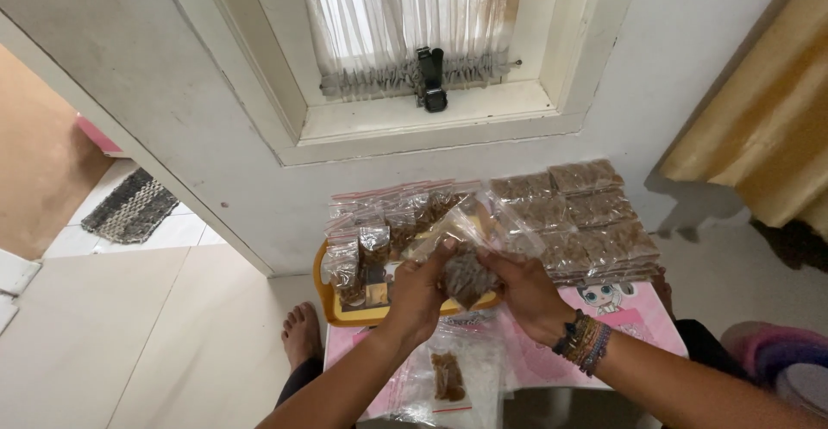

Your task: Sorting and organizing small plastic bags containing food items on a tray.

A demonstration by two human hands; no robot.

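Note:
Both my hands hold one small clear plastic bag (467,272) filled with brown bits, above a low pink table (539,369). My left hand (420,289) grips the bag's left side and top edge. My right hand (524,291), with beaded bracelets on the wrist, grips its right side. Just behind the bag, a yellow tray (326,295) carries several upright filled bags (371,248) with red zip strips. To the right of the tray lies a flat stack of filled bags (586,213).
Clear bags lie at the table's near edge, one with a little brown filling (448,375). My bare foot (302,332) rests on the tiled floor at left. A white wall with a curtained window (414,41) stands behind. A doorway with a woven mat (129,206) opens far left.

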